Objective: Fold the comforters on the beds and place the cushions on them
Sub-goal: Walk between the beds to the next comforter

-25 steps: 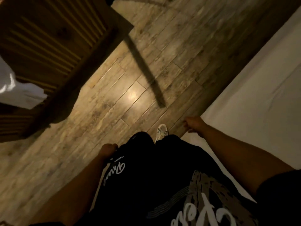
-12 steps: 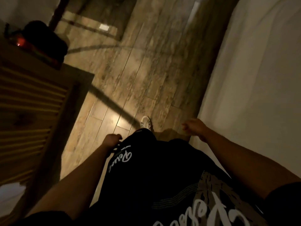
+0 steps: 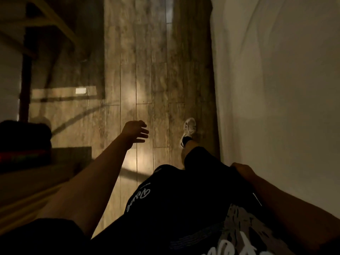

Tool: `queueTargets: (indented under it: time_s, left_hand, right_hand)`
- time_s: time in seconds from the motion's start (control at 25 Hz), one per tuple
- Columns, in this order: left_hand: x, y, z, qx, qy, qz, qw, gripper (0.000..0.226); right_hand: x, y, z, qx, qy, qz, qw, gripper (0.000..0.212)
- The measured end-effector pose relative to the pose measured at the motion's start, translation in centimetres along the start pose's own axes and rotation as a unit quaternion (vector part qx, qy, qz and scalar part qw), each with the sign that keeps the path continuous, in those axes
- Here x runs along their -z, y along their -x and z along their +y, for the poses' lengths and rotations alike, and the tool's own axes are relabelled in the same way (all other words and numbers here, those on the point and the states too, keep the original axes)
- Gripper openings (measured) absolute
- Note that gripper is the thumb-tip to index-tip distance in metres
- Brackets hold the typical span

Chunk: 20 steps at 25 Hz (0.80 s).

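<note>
A bed with a white sheet [image 3: 276, 89] fills the right side of the view, its edge running straight ahead. My left hand [image 3: 136, 131] swings out in front of me over the floor, fingers spread and relaxed, holding nothing. My right hand [image 3: 242, 171] hangs low by my hip, close to the bed's edge; its fingers are hidden behind my dark shorts. No comforter or cushion shows in view.
A wooden plank floor [image 3: 143, 74] forms a corridor between the bed and a wooden slatted unit [image 3: 24, 186] at the left, which carries a dark bundle [image 3: 24, 137]. A wooden frame [image 3: 25, 70] stands further left. My white shoe [image 3: 188, 130] steps forward.
I have turned and walked forward along the bed. My left hand swung forward and opened out; my right hand dropped back beside my hip.
</note>
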<state>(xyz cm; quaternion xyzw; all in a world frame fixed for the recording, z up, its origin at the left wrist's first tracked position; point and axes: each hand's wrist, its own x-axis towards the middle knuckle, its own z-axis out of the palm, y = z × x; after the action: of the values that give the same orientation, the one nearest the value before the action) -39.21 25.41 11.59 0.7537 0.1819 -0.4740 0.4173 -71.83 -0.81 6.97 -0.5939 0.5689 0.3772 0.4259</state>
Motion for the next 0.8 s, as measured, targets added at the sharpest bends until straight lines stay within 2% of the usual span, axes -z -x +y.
queueTargets:
  time_s: [0.08,0.2,0.32,0.4,0.44,0.56,0.68,0.76,0.8]
  left_hand:
    - [-1.0,-2.4,4.1,0.027,-0.028,0.004,0.999,0.023]
    - [-1.6,-4.8,8.5,0.067,-0.096,0.026,0.993,0.028]
    - [-0.9,-7.0,11.4,0.093,-0.191,0.039,0.976,0.032]
    - [-0.4,-8.6,13.2,0.100,-0.220,0.076,0.967,0.034]
    - [-0.3,-9.4,14.8,0.119,-0.196,0.095,0.969,0.036]
    - [0.6,-13.6,18.9,0.129,-0.231,0.074,0.962,0.040]
    - [1.5,-18.9,24.5,0.120,-0.235,0.069,0.962,0.040]
    - [2.2,-22.4,30.8,0.127,-0.149,0.064,0.979,0.037]
    - [2.1,-24.0,34.6,0.154,-0.064,0.073,0.983,0.034]
  right_hand:
    - [3.0,-1.8,-5.1,-0.007,-0.088,0.003,0.996,0.021]
    - [8.7,-3.9,-14.4,0.017,-0.121,-0.004,0.993,0.029]
    - [13.9,-4.7,-24.2,0.037,-0.169,-0.027,0.985,0.024]
    - [16.7,-5.3,-31.1,0.061,-0.195,-0.035,0.978,0.024]
    - [18.3,-5.5,-34.9,0.074,-0.192,-0.033,0.978,0.024]
    - [22.0,-7.1,-44.9,0.112,-0.189,-0.047,0.974,0.022]
    - [25.0,-9.3,-51.4,0.118,-0.198,-0.033,0.973,0.018]
    - [27.1,-11.0,-54.2,0.095,-0.211,-0.012,0.973,0.017]
    - [28.0,-11.8,-54.9,0.070,-0.225,-0.001,0.972,0.018]
